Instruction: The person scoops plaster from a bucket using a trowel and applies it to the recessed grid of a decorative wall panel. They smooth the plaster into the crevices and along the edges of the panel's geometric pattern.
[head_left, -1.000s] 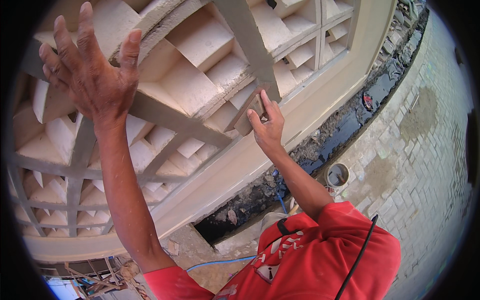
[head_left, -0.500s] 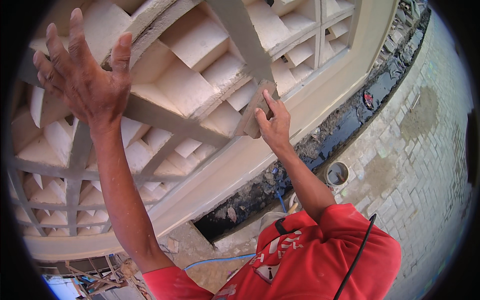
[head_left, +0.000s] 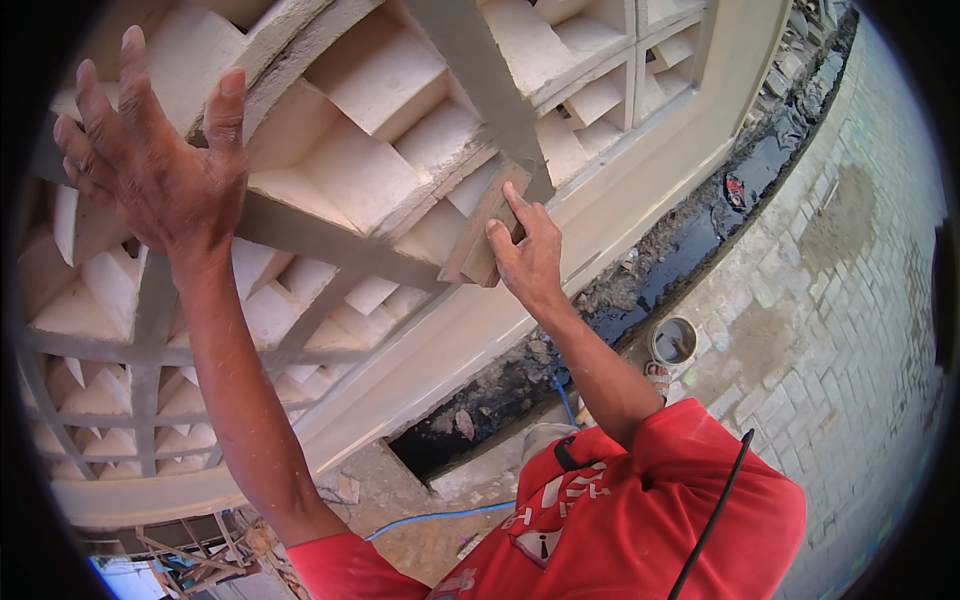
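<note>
My left hand (head_left: 165, 175) is raised at the upper left with fingers spread, against or just over the pale concrete breeze-block lattice (head_left: 370, 70); I cannot tell exactly where it touches. My right hand (head_left: 528, 240) grips a flat wooden float (head_left: 470, 255), index finger laid along its back and thumb on its block. The float lies on the lattice where a grey mortared bar (head_left: 470, 90) runs through it, close to the cream border (head_left: 640, 170) of the wall. Whether the float's face is fully against the mortar is hidden.
A drainage trench (head_left: 650, 295) with dark water and rubble runs along the wall's foot. A bucket (head_left: 674, 341) stands beside it on grey pavers (head_left: 830, 380), near my sandalled foot. A blue hose (head_left: 445, 513) crosses the ground. Scrap timber (head_left: 190, 560) lies at the lower left.
My right hand and the float moved slightly right, then back down-left. My left hand, still spread, has shifted a little left in the picture, with a slight drift of the whole view.
</note>
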